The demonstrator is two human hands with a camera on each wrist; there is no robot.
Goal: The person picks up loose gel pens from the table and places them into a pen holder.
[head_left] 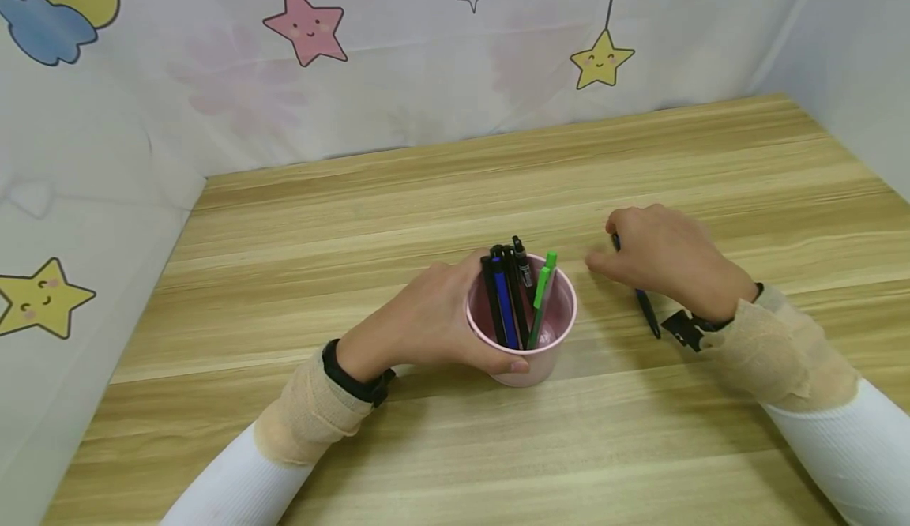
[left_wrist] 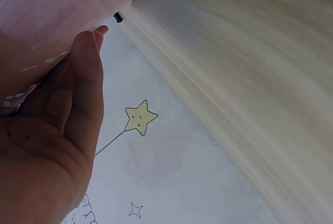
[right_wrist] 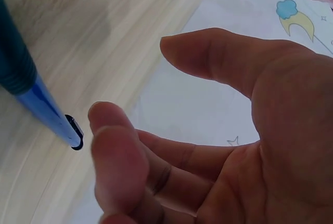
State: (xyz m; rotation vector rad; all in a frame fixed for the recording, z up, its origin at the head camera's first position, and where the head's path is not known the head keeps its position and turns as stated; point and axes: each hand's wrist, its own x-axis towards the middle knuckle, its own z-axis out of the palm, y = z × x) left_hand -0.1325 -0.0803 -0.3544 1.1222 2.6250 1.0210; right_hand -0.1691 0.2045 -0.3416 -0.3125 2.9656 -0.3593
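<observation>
A pink cup [head_left: 546, 364] stands near the middle of the table, its wall gripped by my left hand [head_left: 430, 313], thumb in front and fingers round the far side. Inside lean several pens: black ones [head_left: 491, 297], a blue one [head_left: 504, 305] and green ones [head_left: 543, 285]. To the right of the cup, my right hand [head_left: 668, 257] hovers over a dark pen with blue parts [head_left: 648, 314] lying on the table. In the right wrist view this pen [right_wrist: 47, 107] lies beside the fingertips, with thumb and fingers wide apart and nothing between them.
The wood-grain table [head_left: 320, 226] runs back to a white cloth [head_left: 412, 60] printed with stars. Cloth also hangs at the left and right sides. Straps and bandages [head_left: 306, 407] wrap both wrists.
</observation>
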